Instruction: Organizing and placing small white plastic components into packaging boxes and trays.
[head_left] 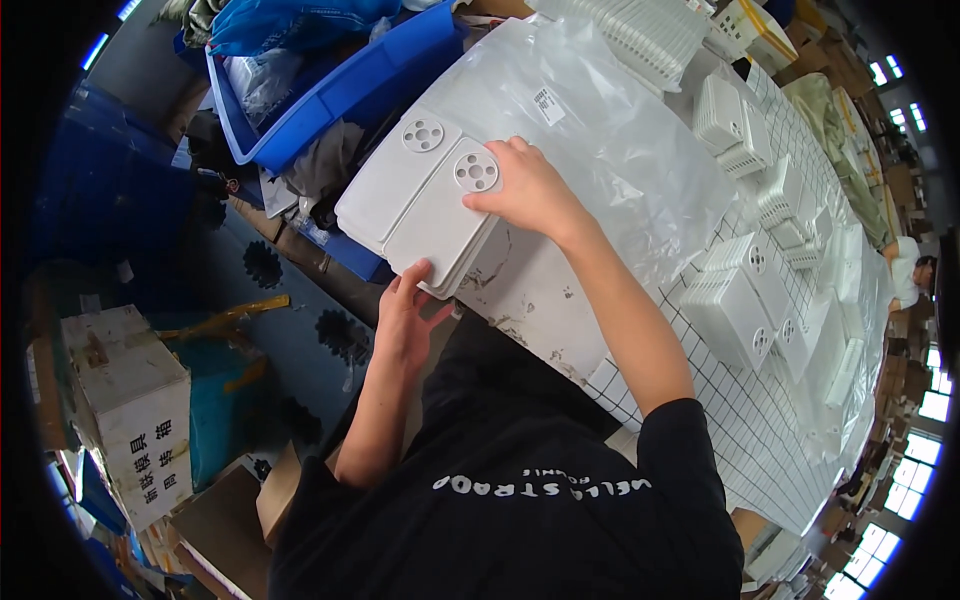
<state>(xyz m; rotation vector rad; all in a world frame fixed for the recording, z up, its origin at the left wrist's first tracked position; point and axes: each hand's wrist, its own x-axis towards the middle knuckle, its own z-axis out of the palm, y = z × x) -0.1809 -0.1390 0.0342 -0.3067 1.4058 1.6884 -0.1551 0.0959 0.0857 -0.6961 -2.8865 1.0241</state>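
Observation:
Two white plastic phone-shaped stacks lie side by side on the table's near left part, each top piece bearing a round ring with several holes. My right hand (528, 190) is closed on the far right edge of the nearer stack (430, 225), its thumb beside the ring. At that stack's near corner, my left hand (402, 325) has its thumb on the top and its fingers around the lower edge. The other stack (385, 180) sits against it on the far left side, touched by neither hand. The undersides of both stacks are hidden.
A large clear plastic bag (620, 150) with a label covers much of the table. More white phone-shaped stacks (725, 305) stand on the gridded surface (735, 420) to the right. A blue bin (340, 100) stands at the far left, and a white box (130, 420) at the lower left.

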